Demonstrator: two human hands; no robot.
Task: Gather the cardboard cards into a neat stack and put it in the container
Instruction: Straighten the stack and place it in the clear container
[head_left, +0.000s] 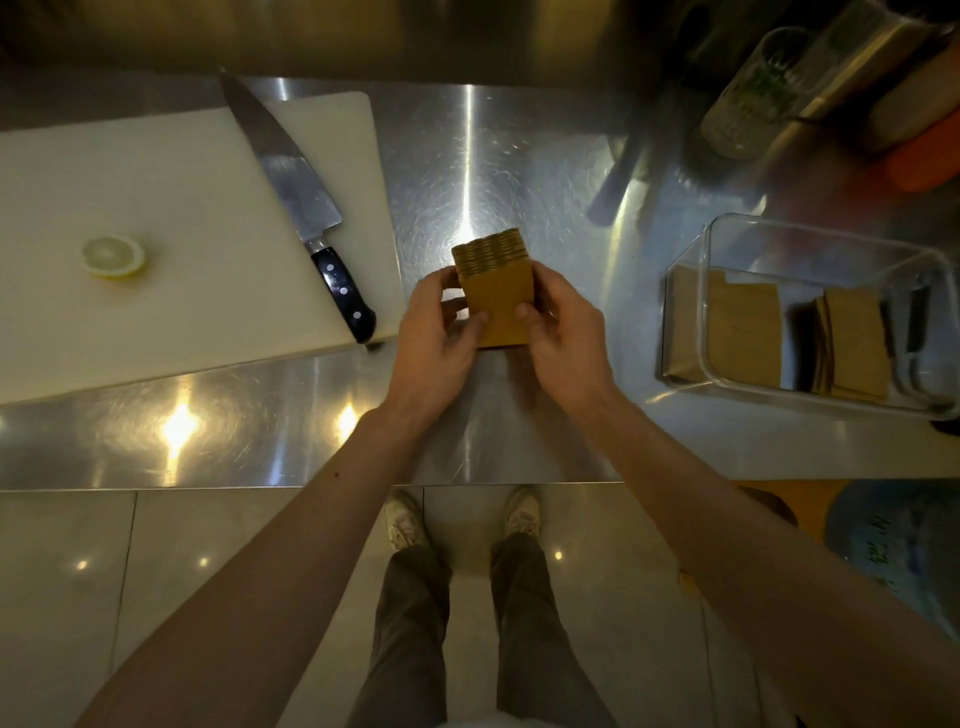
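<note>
Stainless steel counter (493, 171) fills the view, glaring with overhead lights, and above its middle the stack of cardboard cards (497, 291) is held on edge between two bare hands. Its top edges look stepped and uneven, so the squaring-up is, by my judgement, not finished. The left hand (436, 338) closes on the stack's left side, thumb lying across the near face; the right hand (563, 332) closes on the right side, its thumb pressed on the same face. To do this step well, I would loosen the pinch slightly, tap the lower edge on the counter so the cards settle level, then press the sides flush with the palms before lifting.

Off to the right, well apart from the hands, stands the clear container (691, 291), already holding some cards leaning inside. The stack should go in upright beside them, lowered rather than dropped. On the left lies a white cutting board (156, 322) with a knife (301, 208) and a lemon half (113, 255), clear of the path.
</note>
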